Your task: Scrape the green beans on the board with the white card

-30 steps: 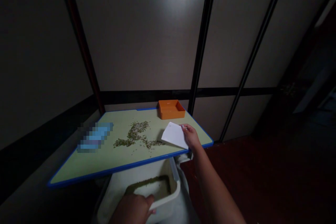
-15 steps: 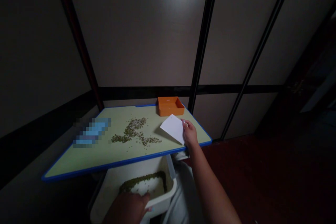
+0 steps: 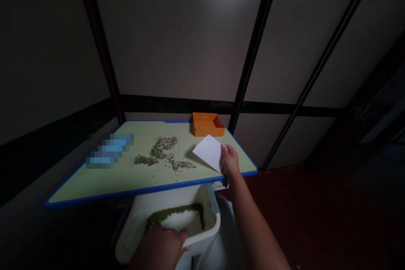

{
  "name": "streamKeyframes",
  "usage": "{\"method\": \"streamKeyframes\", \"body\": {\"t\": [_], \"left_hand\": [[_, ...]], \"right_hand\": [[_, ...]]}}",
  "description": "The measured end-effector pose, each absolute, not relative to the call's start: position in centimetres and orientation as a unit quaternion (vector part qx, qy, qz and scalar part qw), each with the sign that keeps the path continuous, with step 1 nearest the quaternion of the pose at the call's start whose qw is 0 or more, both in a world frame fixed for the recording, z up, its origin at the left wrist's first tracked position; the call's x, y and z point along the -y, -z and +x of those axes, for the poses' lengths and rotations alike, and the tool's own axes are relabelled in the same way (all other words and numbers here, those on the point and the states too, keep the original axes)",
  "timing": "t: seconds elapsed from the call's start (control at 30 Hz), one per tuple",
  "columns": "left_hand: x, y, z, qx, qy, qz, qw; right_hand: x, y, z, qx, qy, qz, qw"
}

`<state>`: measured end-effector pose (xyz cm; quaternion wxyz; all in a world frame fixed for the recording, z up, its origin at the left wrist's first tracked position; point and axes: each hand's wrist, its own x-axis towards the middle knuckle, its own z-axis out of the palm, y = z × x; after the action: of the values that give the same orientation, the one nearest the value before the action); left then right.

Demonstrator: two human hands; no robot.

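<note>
My right hand (image 3: 230, 160) pinches a thin white card (image 3: 209, 152) by its right edge, thumb on top, and holds it tilted over the right side of the table. Left of the card, small greenish-brown grains (image 3: 163, 147) lie scattered in a loose patch on the pale tabletop (image 3: 104, 183). Below the table's front edge, my left hand (image 3: 164, 244) is closed round the near rim of a white plastic bin (image 3: 202, 242). Inside that bin, more greenish grains (image 3: 172, 211) form a band along the far and right sides. Some left fingers are hidden.
An orange open box (image 3: 209, 130) stands at the table's back right corner. A blurred-out blue object (image 3: 110, 149) lies at the left. Blue edging (image 3: 152, 190) borders the table. Panelled walls (image 3: 183, 42) rise behind it, and a dark red floor (image 3: 284, 211) spreads to the right.
The bin and my left hand have shifted slightly to the right relative to the table. My view has tilted a little. The card, still in my right hand, has barely moved.
</note>
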<state>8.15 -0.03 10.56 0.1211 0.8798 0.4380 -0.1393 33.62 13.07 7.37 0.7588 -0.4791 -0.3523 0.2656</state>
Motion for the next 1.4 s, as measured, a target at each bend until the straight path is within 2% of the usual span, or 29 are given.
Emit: {"method": "streamKeyframes", "body": {"t": [0.33, 0.57, 0.7, 0.8, 0.87, 1.03, 1.4], "left_hand": [[-0.3, -10.7, 7.0, -0.403, 0.117, 0.9, 0.118], [-0.5, -9.9, 5.7, -0.388, 0.103, 0.906, 0.132], [-0.7, -9.6, 5.7, -0.372, 0.098, 0.912, 0.141], [-0.8, -9.5, 5.7, -0.37, 0.1, 0.914, 0.135], [-0.8, -9.5, 5.6, -0.373, 0.099, 0.914, 0.129], [-0.6, -9.3, 5.1, -0.385, 0.099, 0.91, 0.122], [-1.1, -8.9, 4.3, -0.397, 0.087, 0.902, 0.147]], "right_hand": [[-12.2, -8.5, 33.6, 0.365, -0.203, -0.524, 0.742], [-3.5, -9.1, 29.9, 0.433, -0.066, -0.556, 0.706], [-0.3, -9.0, 25.1, 0.674, 0.155, -0.535, 0.485], [-0.5, -9.0, 22.3, 0.724, 0.271, -0.493, 0.399], [-1.1, -8.8, 21.2, 0.724, 0.31, -0.488, 0.376], [-2.0, -8.0, 20.0, 0.716, 0.317, -0.509, 0.358], [-1.6, -7.4, 20.4, 0.719, 0.248, -0.581, 0.289]]}}
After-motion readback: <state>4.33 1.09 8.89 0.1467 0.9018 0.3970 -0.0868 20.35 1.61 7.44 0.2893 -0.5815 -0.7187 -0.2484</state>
